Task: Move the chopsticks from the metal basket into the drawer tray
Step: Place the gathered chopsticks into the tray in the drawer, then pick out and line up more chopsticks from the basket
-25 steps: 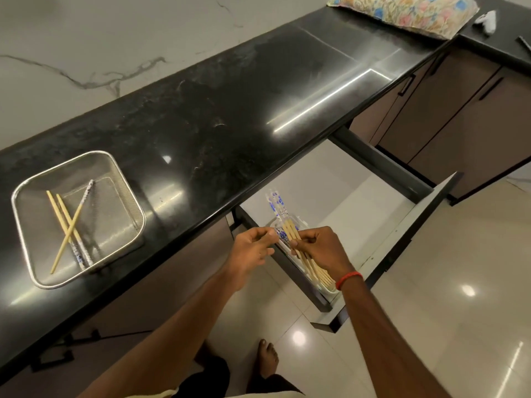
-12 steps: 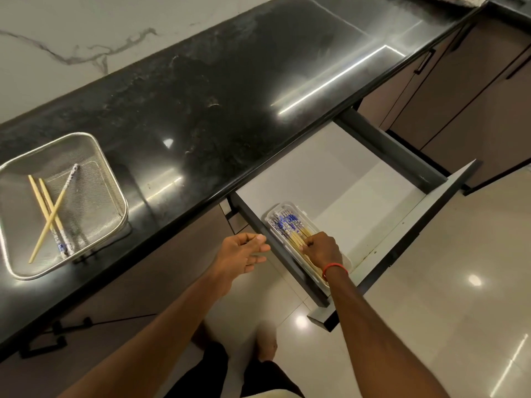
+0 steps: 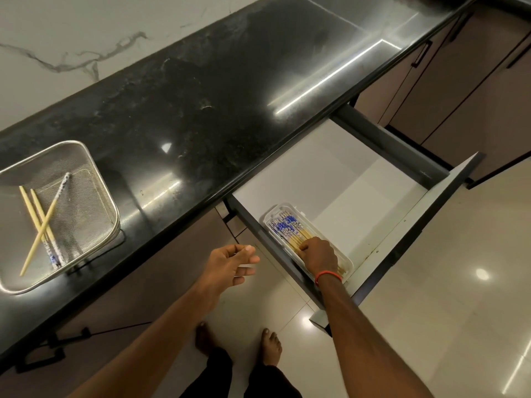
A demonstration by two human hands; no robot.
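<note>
A metal mesh basket (image 3: 94, 179) sits at the left of the black counter with three chopsticks (image 3: 43, 225) crossed inside it. In the open drawer, a clear plastic tray (image 3: 346, 259) lies along the left wall, holding several chopsticks (image 3: 290, 229) with blue-and-white patterned tops. My right hand (image 3: 319, 255) is down in the tray, its curled fingers on the wooden ends of those chopsticks. My left hand (image 3: 230, 265) hovers in front of the drawer's left side, fingers relaxed, holding nothing.
The open drawer (image 3: 339, 179) juts out over the tiled floor, its front panel (image 3: 425, 222) to the right of my right arm. Brown cabinet doors (image 3: 459, 90) line the far right. The black counter (image 3: 218, 90) spans the view. My bare feet (image 3: 238, 343) stand below.
My right hand lowered a bundle of chopsticks into the tray and stays on it. My left hand let go of the bundle and opened. The view drifted toward the drawer.
</note>
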